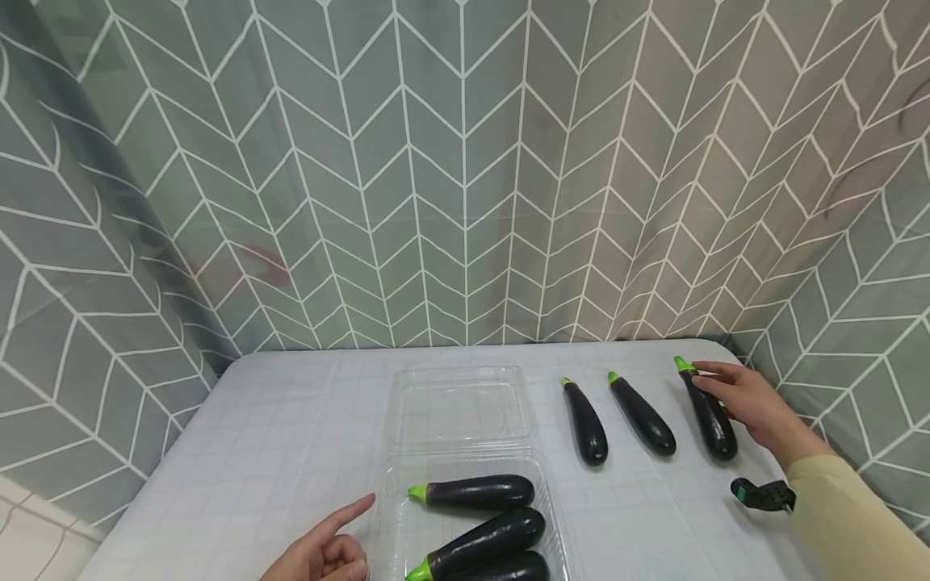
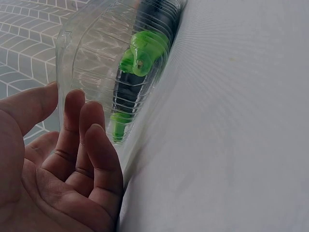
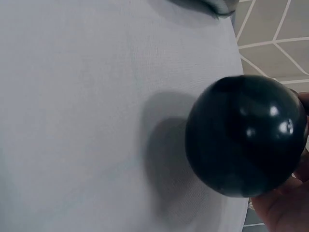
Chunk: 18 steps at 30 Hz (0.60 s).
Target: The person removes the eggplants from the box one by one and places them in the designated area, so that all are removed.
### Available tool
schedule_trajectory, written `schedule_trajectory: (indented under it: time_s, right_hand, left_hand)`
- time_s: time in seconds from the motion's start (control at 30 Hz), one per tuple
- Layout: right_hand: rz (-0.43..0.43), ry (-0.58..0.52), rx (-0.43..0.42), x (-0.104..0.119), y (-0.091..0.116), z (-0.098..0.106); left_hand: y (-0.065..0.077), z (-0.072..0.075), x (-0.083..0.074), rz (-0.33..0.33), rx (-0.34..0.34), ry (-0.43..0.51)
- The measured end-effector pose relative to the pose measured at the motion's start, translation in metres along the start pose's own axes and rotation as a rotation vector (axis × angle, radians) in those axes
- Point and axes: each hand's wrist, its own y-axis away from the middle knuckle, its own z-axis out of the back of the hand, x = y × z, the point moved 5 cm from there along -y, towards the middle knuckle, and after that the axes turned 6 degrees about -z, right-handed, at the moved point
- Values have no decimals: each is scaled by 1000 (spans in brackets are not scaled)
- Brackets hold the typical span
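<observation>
At the table's right side, my right hand (image 1: 750,401) grips a dark eggplant (image 1: 710,420) with a green stem, fingers near its upper part. Its round end fills much of the right wrist view, with a shadow on the cloth. My left hand (image 1: 320,553) is beside the left edge of a clear plastic clamshell box (image 1: 421,528), index finger extended and the other fingers loosely bent. In the left wrist view the thumb is right at the box's rim. Three eggplants lie in the box: one (image 1: 479,492) at the back, another (image 1: 490,539) slanting, and one (image 1: 508,567) cut off by the frame.
The box's transparent lid (image 1: 458,407) lies folded back on the white-covered table (image 1: 291,436). Two more eggplants, one slim (image 1: 587,424) and one wider (image 1: 643,415), lie between box and right hand. A black device (image 1: 763,495) sits at the right wrist. Patterned curtains (image 1: 465,202) surround the table.
</observation>
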Motion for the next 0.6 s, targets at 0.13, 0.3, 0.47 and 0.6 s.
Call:
schedule_trajectory:
  time_s: [0.13,0.3,0.47,0.6]
  right_hand:
    - [-23,21,14,1,-6,-5]
    - [-27,84,23,3,-14,-11]
    - [-27,116,24,2,-20,-14]
    - [-41,134,29,0,-24,-14]
  left_hand:
    - [1,0,2,-9,2,1]
    - [1,-1,2,-19,6,7]
    - [1,-2,-1,-12,5,0]
    - [1,-3,-5,-25,8,-20]
